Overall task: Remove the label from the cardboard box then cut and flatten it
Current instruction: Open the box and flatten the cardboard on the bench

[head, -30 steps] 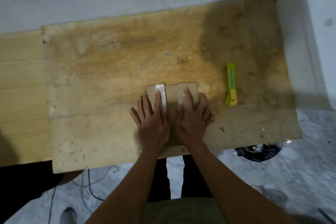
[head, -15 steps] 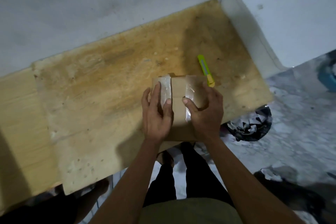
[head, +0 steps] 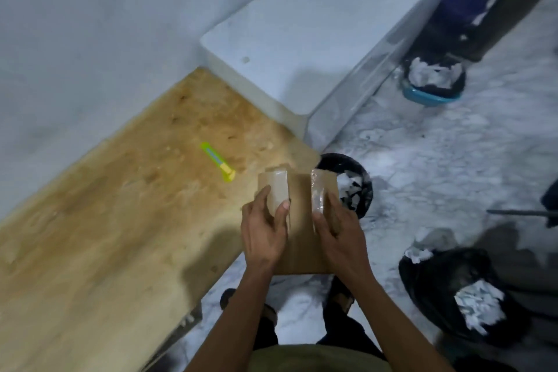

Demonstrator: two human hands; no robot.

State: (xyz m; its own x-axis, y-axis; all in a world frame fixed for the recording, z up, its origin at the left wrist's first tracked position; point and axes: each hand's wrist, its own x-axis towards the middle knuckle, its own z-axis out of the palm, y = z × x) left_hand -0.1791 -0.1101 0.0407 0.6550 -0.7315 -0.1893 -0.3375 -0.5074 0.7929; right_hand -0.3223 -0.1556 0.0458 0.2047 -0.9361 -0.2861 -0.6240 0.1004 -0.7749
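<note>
The flattened brown cardboard box [head: 300,220] is lifted off the wooden table, held over the table's right edge and the floor. It has two strips of clear tape running along its top face. My left hand [head: 264,229] grips its left side, thumb on top. On the box's right side my right hand [head: 338,228] holds it, with the thumb on the right tape strip. A yellow-green utility knife [head: 218,161] lies on the wooden table [head: 120,220], to the upper left of the box and apart from both hands.
A black bin [head: 357,187] with white paper scraps stands on the floor just beyond the box. Another black bag of scraps [head: 459,296] is at the lower right, a blue-rimmed bin [head: 433,81] farther off. A white chest [head: 302,39] adjoins the table.
The box was pressed flat on the table under both hands. Both hands have since gripped its sides and carried it to the right, off the table edge. The view swung right.
</note>
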